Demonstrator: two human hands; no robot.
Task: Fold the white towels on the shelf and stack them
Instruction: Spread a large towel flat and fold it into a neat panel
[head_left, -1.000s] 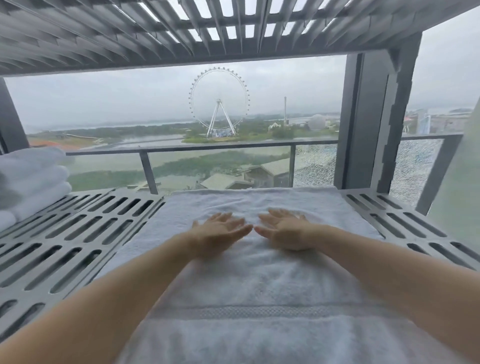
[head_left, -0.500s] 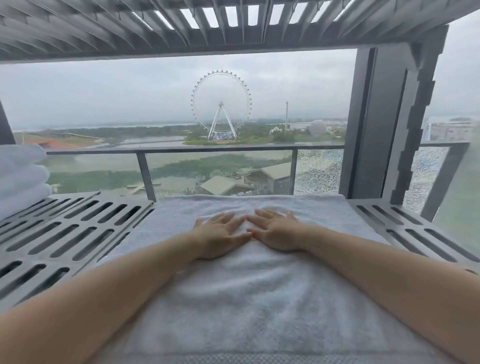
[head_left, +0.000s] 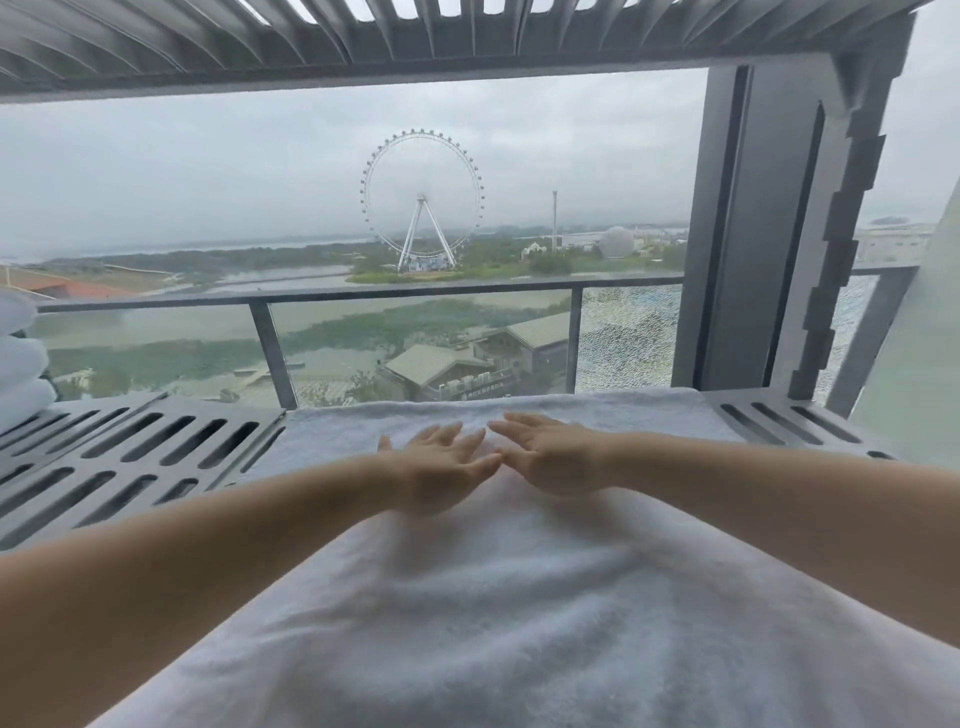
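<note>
A white towel (head_left: 519, 597) lies spread flat on the grey slotted shelf (head_left: 130, 457), running from the near edge to the shelf's far edge. My left hand (head_left: 441, 467) and my right hand (head_left: 550, 457) rest flat on it side by side near its far end, fingers straight, fingertips almost touching. A stack of folded white towels (head_left: 21, 364) sits at the far left edge of the shelf, partly cut off by the frame.
A slotted shelf panel (head_left: 260, 36) hangs overhead. A grey upright post (head_left: 753, 234) stands at the right rear. Behind the shelf is a window with a glass railing (head_left: 363, 296). Bare slotted shelf surface lies left and right of the towel.
Both hands have slid forward along the towel toward its far end, staying flat and close together. The view has tilted upward a little.
</note>
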